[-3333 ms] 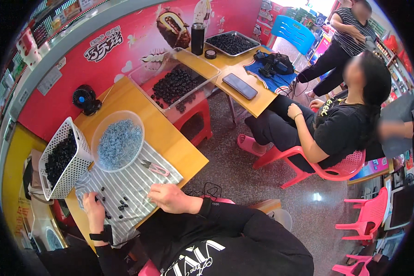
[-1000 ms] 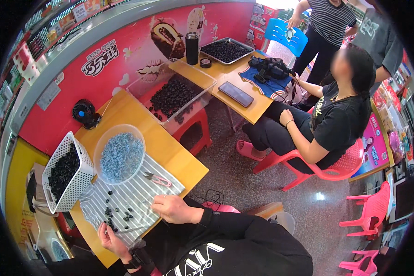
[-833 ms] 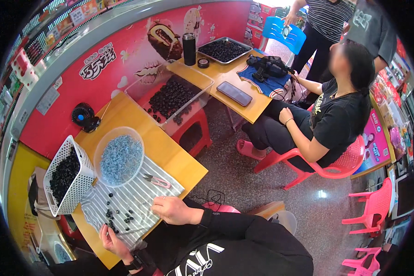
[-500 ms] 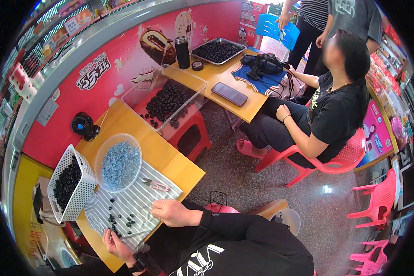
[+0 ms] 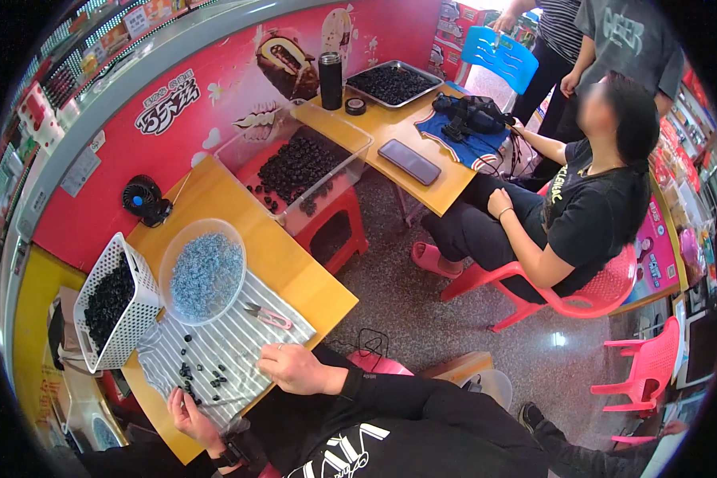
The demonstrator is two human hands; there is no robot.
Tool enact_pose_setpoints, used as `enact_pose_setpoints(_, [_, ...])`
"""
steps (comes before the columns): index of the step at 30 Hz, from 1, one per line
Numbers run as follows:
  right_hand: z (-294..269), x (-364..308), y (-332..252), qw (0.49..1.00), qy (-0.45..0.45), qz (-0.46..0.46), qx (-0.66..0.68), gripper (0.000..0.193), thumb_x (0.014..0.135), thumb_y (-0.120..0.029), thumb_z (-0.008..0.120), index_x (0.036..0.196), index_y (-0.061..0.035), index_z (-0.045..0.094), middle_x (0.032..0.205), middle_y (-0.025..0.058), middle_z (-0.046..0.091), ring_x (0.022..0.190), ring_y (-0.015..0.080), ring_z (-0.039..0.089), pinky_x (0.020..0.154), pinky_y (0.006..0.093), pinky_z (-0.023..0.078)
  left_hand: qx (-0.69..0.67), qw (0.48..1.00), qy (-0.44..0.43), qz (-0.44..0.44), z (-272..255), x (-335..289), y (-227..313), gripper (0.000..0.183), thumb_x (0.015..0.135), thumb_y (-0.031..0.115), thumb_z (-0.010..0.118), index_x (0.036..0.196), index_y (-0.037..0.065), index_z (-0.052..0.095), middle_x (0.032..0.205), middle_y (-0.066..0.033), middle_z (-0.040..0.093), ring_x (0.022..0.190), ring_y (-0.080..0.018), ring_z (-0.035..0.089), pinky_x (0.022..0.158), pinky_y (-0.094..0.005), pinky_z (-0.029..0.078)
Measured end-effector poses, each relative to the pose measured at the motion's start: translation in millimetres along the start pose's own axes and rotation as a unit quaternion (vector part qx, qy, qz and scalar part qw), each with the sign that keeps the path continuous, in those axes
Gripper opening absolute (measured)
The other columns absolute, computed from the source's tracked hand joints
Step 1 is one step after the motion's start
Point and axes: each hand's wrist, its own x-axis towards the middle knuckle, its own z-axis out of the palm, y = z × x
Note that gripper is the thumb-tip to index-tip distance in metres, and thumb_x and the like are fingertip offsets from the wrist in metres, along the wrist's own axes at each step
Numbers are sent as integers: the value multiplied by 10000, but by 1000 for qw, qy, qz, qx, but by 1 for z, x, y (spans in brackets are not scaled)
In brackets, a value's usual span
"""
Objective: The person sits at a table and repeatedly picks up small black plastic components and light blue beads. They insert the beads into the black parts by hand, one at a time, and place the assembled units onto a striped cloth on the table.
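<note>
Both hands work low over the near part of the table (image 5: pixel 311 291), with the fingers drawn inward. At the cloth's near left edge, the left hand (image 5: pixel 193 418) turns its fingers up, thumb and fingertips close together; something dark shows by the tips, but whether it is pinched or lies behind them I cannot tell. Over the cloth's right side, the right hand (image 5: pixel 299 368) is curled, back upward, thumb toward forefinger; whether anything fine sits between them cannot be made out. Loose black pieces (image 5: pixel 186 370) lie scattered on the striped cloth (image 5: pixel 235 334) between the hands, most of them nearer the left. Parts this small probably call for a light fingertip pinch, one at a time, with the other fingers tucked away so that they do not sweep neighbours off the edge. Keeping both hands low over the fabric seems wise, since it should stop a dropped piece from rolling. The pink-handled snips (image 5: pixel 271 316) lie ajar beyond the right hand, so a wide reach forward would best avoid the blades. The right forearm comes in from the lower right, black sleeve (image 5: pixel 398 390) down to the wrist; the left one rises from the lower edge, a dark wristband (image 5: pixel 229 456) around it.
</note>
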Motion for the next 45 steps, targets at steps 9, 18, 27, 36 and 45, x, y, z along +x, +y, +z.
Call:
enact_pose_setpoints(9, [5,-1,-3,999,-2,32,29,138,728,-27,617,845,-31,545,856,127,523,752,331,607,649,439,494,43,999,-13,22,-6,-2,-2,191,951,16,571,1095,-87,640,1234,-156,609,1144,-261,573,1006,-353,437])
enact_pose_setpoints(18, [-5,4,-2,998,-38,8,43,166,728,-21,618,876,-26,542,855,121,506,757,327,596,654,427,484,35,999,-22,0,-4,-4,-2,192,944,11,570,1097,-83,636,1267,-147,585,1169,-259,557,1023,-355,425])
enact_pose_setpoints(27, [5,7,-8,1000,16,10,-21,136,745,-38,646,867,-53,587,798,84,520,704,274,606,578,393,486,2,1000,-28,12,-4,-6,7,198,913,-21,587,1096,-70,643,1260,-158,588,1168,-277,557,1012,-369,433])
enact_pose_setpoints(36, [9,3,-9,998,1,18,-63,147,780,-41,647,926,-53,625,808,95,539,727,294,624,594,403,491,-12,999,-34,16,-5,-7,-1,197,939,-7,560,1108,-84,626,1270,-166,587,1168,-271,560,1003,-360,438])
enact_pose_setpoints(45, [11,4,-10,998,8,17,-67,100,809,-47,645,907,-53,623,806,97,533,715,297,621,589,405,490,-2,1000,-27,-2,-4,-8,-2,207,943,6,560,1117,-83,625,1258,-153,594,1154,-261,568,993,-352,449])
